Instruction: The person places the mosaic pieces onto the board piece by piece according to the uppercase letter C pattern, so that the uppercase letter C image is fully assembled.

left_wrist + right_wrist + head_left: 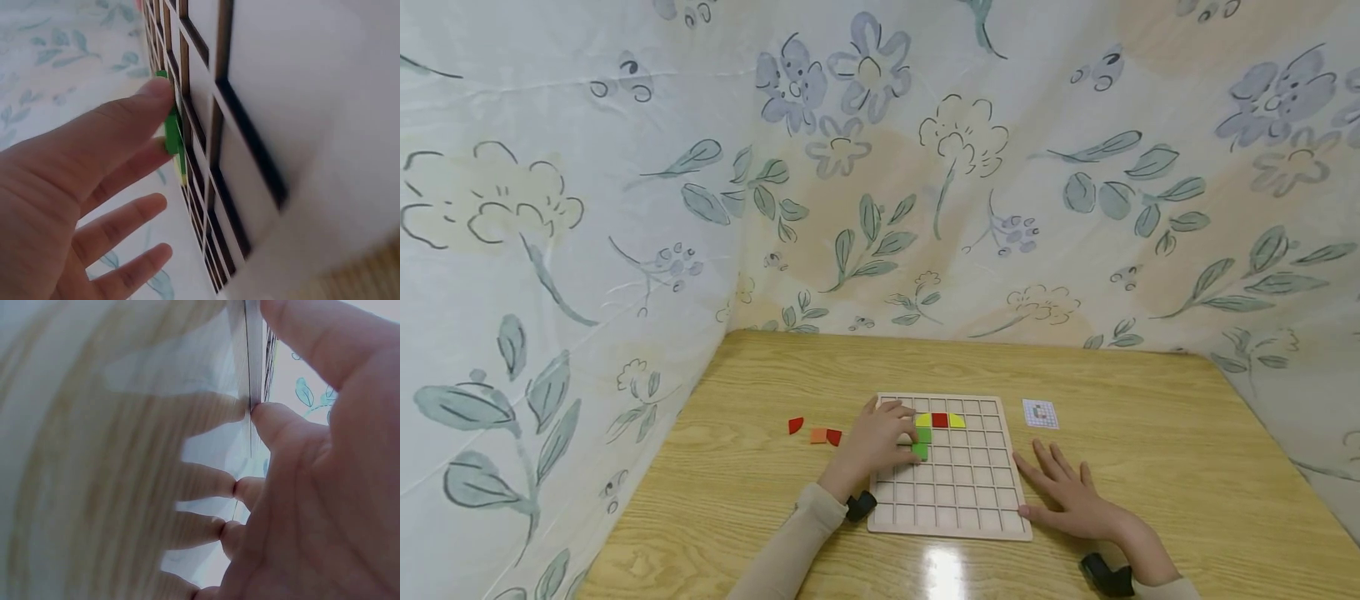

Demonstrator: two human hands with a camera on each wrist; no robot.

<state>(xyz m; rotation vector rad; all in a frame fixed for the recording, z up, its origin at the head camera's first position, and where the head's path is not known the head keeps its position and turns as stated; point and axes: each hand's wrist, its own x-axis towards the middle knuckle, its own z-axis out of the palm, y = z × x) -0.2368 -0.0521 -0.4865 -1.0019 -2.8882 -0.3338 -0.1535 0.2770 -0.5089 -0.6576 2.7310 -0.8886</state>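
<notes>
A pale gridded board (951, 492) lies on the table. My left hand (872, 442) reaches over its left side, thumb and index finger pinching a green square tile (920, 452); the other fingers are spread. In the left wrist view this green tile (172, 134) sits between thumb and index fingertip, at the grid. Just above it on the board is another green tile (924, 435). A red square tile (939, 420) lies in a row between two yellow curved pieces (957, 422). My right hand (1078, 504) has its fingers spread, with thumb and index fingertip against the board's right edge.
Left of the board lie an orange square tile (817, 435), a red quarter-round piece (834, 437) beside it, and another red quarter-round piece (795, 426). A small printed card (1041, 414) lies to the board's right. Floral cloth (880, 250) hangs behind the wooden table (700, 500).
</notes>
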